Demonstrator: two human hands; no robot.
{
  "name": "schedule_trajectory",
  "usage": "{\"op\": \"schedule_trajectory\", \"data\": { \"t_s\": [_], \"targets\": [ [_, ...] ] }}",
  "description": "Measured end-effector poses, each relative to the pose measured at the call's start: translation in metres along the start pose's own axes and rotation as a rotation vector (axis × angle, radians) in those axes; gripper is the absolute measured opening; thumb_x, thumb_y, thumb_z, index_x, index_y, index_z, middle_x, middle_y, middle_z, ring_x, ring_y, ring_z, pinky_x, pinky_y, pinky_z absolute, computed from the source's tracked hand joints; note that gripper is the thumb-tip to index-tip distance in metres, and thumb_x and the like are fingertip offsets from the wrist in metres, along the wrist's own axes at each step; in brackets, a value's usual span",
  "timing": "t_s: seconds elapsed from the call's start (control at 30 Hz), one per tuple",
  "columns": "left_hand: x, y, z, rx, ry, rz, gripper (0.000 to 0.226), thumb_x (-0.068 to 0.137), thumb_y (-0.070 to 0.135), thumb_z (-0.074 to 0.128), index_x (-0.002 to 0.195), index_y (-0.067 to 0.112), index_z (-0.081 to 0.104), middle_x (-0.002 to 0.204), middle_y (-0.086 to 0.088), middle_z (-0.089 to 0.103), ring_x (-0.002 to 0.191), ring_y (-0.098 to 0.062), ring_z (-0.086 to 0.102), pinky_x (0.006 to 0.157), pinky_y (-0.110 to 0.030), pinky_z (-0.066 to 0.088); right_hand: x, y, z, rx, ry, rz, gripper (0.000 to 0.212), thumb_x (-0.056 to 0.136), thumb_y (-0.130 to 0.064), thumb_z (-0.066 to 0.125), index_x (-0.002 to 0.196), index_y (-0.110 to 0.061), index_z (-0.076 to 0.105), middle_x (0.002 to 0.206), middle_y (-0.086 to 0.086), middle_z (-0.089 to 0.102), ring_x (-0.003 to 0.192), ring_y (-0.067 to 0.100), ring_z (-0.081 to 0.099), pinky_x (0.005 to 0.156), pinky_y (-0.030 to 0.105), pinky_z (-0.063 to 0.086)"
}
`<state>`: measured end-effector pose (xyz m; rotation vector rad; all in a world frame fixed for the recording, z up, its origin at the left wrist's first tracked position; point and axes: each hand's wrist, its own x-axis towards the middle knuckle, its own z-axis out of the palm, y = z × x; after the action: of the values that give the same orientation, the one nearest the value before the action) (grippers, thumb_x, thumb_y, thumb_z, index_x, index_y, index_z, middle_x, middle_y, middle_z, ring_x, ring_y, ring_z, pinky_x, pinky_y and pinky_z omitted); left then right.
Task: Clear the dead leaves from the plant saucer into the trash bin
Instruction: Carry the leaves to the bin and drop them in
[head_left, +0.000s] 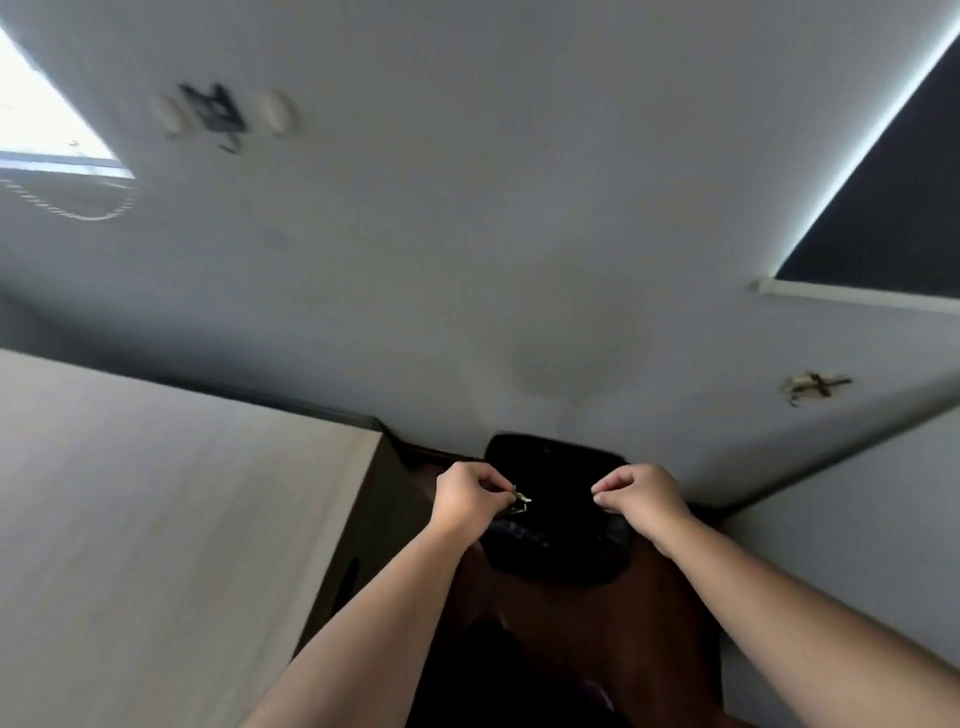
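Both hands over the black trash bin (556, 561): left hand (464, 496) pinching dead leaves (519, 502), right hand (641, 493) fingertips pressed together, seemingly empty.

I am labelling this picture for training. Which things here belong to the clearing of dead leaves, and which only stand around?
Belong to the job:
left hand
dead leaves, pinched in it
right hand, fingers closed, nothing visible in it
black trash bin, below both hands

Only around:
pale wooden cabinet
dark window blind
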<state>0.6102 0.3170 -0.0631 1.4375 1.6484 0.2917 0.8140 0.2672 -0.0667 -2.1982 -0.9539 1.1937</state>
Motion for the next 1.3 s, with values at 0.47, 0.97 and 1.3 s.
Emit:
{"op": "schedule_trajectory", "data": {
  "t_s": [0.47,0.97,1.3],
  "targets": [
    [0.120,0.001,0.059,0.165,-0.244,-0.125,0.030,0.086,0.032,0.065,0.112,0.017,0.067,0.109,-0.001,0.065,0.090,-0.018,0.062,0.068,-0.024,0.050,0.095,0.035,0.026,0.189,0.019,0.256,0.021,0.081,-0.007,0.067,0.100,-0.011,0.072,0.101,0.008,0.067,0.085,0.018,0.065,0.081,0.030,0.058],
    [0.048,0.039,-0.031,0.109,0.041,0.004,0.020,0.087,0.027,0.061,0.100,0.014,0.070,0.102,-0.004,0.071,0.099,-0.017,0.063,0.081,-0.021,0.042,0.048,-0.038,-0.001,0.006,-0.064,-0.013,0.028,0.081,-0.014,0.062,0.059,-0.030,0.065,0.088,0.006,0.072,0.090,0.026,0.068,0.088,0.045,0.056],
    [-0.103,-0.040,-0.182,-0.057,0.567,-0.106,0.014,0.086,0.025,0.062,0.091,0.016,0.072,0.092,-0.010,0.072,0.079,-0.018,0.061,0.075,-0.027,0.048,-0.057,-0.158,0.102,-0.106,-0.304,-0.498,0.023,0.077,-0.012,0.062,0.058,-0.024,0.066,0.071,0.004,0.070,0.078,0.024,0.067,0.083,0.037,0.055]
  ]
}}
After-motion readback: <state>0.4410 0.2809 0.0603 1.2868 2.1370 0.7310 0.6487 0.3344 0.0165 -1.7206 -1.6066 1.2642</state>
